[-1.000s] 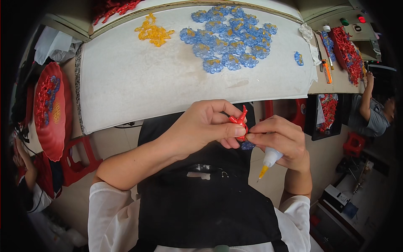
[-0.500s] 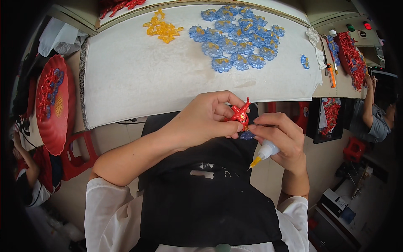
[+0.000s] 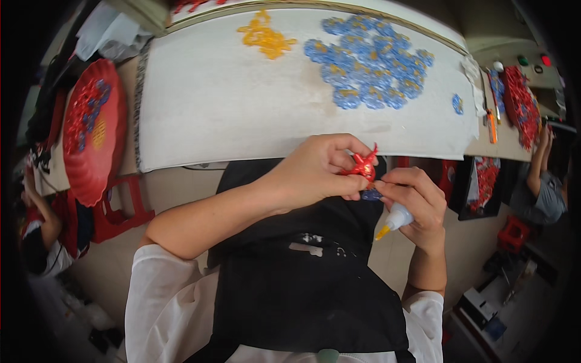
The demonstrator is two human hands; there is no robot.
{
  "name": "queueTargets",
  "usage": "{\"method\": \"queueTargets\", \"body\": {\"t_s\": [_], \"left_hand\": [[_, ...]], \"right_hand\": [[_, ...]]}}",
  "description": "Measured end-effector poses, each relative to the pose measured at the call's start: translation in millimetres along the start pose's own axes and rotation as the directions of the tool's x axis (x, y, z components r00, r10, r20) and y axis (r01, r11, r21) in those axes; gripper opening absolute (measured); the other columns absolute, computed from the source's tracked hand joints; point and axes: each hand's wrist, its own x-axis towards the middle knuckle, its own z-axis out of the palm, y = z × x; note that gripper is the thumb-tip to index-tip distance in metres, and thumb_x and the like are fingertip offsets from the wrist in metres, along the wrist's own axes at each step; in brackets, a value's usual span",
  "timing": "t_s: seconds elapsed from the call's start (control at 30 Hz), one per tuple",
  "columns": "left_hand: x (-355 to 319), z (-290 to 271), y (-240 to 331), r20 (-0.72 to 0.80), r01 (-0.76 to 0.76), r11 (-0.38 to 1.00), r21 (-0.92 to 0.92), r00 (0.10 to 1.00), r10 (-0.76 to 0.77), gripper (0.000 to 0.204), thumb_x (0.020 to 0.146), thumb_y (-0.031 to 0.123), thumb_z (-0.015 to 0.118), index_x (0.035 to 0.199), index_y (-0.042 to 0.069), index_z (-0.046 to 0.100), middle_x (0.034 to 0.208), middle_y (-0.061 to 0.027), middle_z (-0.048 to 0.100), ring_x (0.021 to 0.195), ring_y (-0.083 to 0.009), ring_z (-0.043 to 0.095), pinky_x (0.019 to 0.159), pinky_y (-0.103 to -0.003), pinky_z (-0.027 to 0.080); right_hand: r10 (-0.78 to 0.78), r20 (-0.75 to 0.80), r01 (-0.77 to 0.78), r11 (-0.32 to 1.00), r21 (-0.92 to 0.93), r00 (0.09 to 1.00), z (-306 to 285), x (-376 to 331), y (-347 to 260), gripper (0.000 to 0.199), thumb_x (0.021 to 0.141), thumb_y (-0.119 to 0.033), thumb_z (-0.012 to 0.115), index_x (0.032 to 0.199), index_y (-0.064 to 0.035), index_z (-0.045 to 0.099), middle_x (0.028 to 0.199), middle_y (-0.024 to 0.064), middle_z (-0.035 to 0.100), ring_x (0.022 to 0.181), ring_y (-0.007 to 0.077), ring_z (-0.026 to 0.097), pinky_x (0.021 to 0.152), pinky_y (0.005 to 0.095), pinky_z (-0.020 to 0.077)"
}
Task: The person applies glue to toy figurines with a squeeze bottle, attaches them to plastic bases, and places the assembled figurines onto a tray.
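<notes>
My left hand [image 3: 311, 172] is closed around a small shiny red figurine [image 3: 363, 168] with horn-like points, held just off the near edge of the white-covered table [image 3: 230, 115]. A translucent blue piece [image 3: 371, 195] shows at the figurine's lower end. My right hand [image 3: 420, 199] touches that lower end with thumb and forefinger; whether a small part is pinched there is too small to tell. Tucked in the same hand is a small squeeze bottle [image 3: 399, 215] with a yellow nozzle, tip pointing down and left. Beyond, yellow translucent pieces [image 3: 266, 39] and blue flower-shaped pieces [image 3: 375, 63] lie on the table.
A red scalloped tray [image 3: 112, 166] of red and blue pieces stands at left, above a red stool [image 3: 124, 209]. At right lie an orange-handled tool [image 3: 492, 128] and a heap of red pieces [image 3: 521, 106]. Co-workers are at both sides, one in a grey shirt [image 3: 537, 196].
The whole view has shifted, so table and hands appear further right. Both hands keep the same grip on the figurine and the bottle, at nearly the same pose.
</notes>
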Motion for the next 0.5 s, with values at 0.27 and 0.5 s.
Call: {"method": "queueTargets", "body": {"t_s": [0.27, 0.5], "left_hand": [[-50, -25, 21, -0.117, -0.392, 0.824, 0.410, 0.873, 0.474, 0.027, 0.077, 0.001, 0.055, 0.103, 0.002, 0.047, 0.097, -0.0067, 0.054, 0.084, -0.0093, 0.054, 0.072, -0.021, 0.044], [-202, -135, 77, -0.466, 0.351, 0.376, 0.858, 0.221, 0.857, 0.028, 0.074, 0.000, 0.059, 0.101, 0.000, 0.050, 0.091, -0.0047, 0.056, 0.082, -0.0114, 0.056, 0.070, -0.022, 0.044]], "right_hand": [[-0.046, -0.186, 0.028, 0.995, -0.097, 0.981, 31, 18, -10, 0.026, 0.064, 0.006, 0.066, 0.089, 0.0011, 0.061, 0.098, 0.0173, 0.054, 0.071, 0.0209, 0.057, 0.055, 0.0250, 0.0469], [-0.017, -0.280, -0.018, 0.993, -0.120, 0.960, 20, 14, 6, 0.018, 0.070, 0.001, 0.064, 0.088, 0.0023, 0.059, 0.090, 0.0181, 0.057, 0.079, 0.0253, 0.057, 0.064, 0.0280, 0.0475]]}}
